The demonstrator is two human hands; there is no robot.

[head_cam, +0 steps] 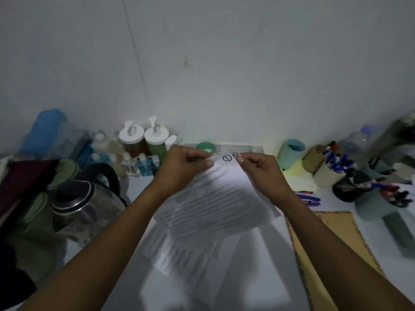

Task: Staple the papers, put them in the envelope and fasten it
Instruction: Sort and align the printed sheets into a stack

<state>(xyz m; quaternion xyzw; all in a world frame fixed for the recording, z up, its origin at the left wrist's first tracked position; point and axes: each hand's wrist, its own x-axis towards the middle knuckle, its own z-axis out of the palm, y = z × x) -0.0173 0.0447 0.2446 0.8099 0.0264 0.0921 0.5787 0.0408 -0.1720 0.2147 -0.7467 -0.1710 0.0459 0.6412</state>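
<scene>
I hold several printed white papers [215,198] lifted above the white table, tilted toward me. My left hand [182,167] pinches their top left corner and my right hand [262,171] pinches the top edge near two circled marks. The lower sheets hang down, fanned apart and blurred. A brown envelope [336,239] with a striped border lies flat on the table at the right, partly under my right forearm. A dark green oblong object [399,234] lies to the right of the envelope; I cannot tell whether it is the stapler.
A glass kettle [85,203] stands left, with cloths beside it. Pump bottles [143,138] and small bottles line the wall. Cups of pens [336,167] crowd the right side, and loose purple pens [307,198] lie near the envelope's top.
</scene>
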